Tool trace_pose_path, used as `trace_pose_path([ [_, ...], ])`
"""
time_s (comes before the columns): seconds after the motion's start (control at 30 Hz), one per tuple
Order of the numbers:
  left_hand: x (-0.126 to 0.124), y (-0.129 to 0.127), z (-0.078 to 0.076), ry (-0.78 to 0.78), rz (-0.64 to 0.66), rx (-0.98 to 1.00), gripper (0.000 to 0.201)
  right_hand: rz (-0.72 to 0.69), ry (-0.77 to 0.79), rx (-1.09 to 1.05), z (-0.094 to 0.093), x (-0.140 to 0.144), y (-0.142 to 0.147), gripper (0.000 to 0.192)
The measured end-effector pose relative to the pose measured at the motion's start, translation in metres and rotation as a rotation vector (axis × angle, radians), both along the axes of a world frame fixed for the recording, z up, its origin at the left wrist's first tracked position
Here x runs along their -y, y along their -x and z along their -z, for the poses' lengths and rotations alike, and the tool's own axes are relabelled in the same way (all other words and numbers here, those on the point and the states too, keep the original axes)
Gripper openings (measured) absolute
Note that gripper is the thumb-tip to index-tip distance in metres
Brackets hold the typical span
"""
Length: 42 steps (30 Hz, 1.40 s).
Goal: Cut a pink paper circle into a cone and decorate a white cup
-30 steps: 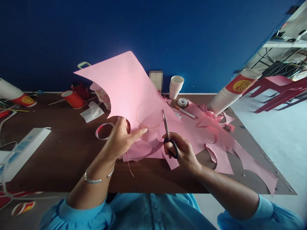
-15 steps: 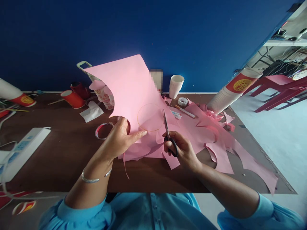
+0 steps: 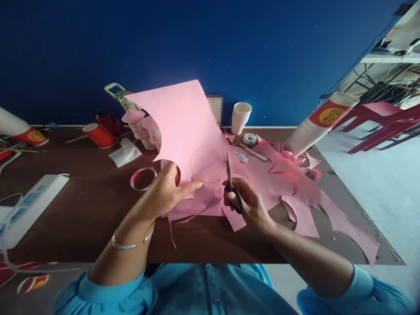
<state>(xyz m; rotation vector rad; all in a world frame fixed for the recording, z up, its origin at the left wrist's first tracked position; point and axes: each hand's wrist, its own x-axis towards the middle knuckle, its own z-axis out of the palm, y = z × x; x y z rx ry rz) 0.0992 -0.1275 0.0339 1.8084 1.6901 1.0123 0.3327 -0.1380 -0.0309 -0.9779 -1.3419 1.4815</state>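
Blue cloth covers the person's front and upper arms, a button-up shirt [image 3: 210, 288] seen just below the table edge. On the left wrist sits an open silver bracelet [image 3: 123, 246]. Just past it, the left hand [image 3: 169, 188] is clamped on a pink paper sheet [image 3: 183, 118], thumb on its face, fingers hidden behind. The right hand [image 3: 247, 201] is closed around the black handles of a pair of scissors [image 3: 229, 170]; the blades look nearly together, points upward, and whether they bite into the paper cannot be told.

The sheet rises tilted above the brown table [image 3: 98, 232], a curved bite missing from its left edge and a thin circle [image 3: 208, 164] drawn low on it, left of the blades. Pink offcuts [image 3: 302, 216] spread over the table to the right. Left of the left hand lie a tape roll [image 3: 131, 180] and, farther out, a white power strip [image 3: 36, 210]. Beyond are a crumpled tissue [image 3: 125, 153], a tipped red paper cup [image 3: 99, 135] and, upright near the blue wall [image 3: 210, 43], a stack of white paper cups [image 3: 240, 118].
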Motion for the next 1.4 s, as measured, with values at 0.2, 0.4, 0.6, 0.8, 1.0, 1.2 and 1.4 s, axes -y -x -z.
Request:
trace_pose_path([
  [0.2, 0.000, -0.001, -0.002, 0.006, 0.000, 0.001, 0.056, -0.001, -0.005, -0.005, 0.001, 0.001, 0.001, 0.051],
  [0.4, -0.001, -0.002, -0.005, 0.024, 0.004, 0.012, 0.057, -0.022, -0.019, -0.018, 0.003, 0.002, 0.001, 0.050],
  [0.6, -0.002, -0.001, -0.005, -0.001, 0.030, 0.061, 0.055, -0.031, -0.033, -0.017, 0.003, 0.002, 0.000, 0.049],
  [0.8, -0.002, 0.001, -0.008, -0.001, 0.035, 0.081, 0.050, -0.037, -0.013, -0.018, 0.002, 0.002, -0.001, 0.050],
  [1.0, -0.002, 0.003, -0.010, 0.014, 0.031, 0.061, 0.049, -0.043, 0.001, -0.021, 0.002, 0.002, -0.001, 0.052],
  [1.2, -0.005, 0.013, -0.003, 0.020, 0.052, 0.066, 0.046, -0.063, 0.021, -0.006, -0.001, 0.001, -0.004, 0.051],
  [1.4, -0.006, 0.016, -0.007, 0.009, 0.096, 0.081, 0.043, -0.086, 0.014, 0.013, -0.003, 0.000, -0.005, 0.052],
])
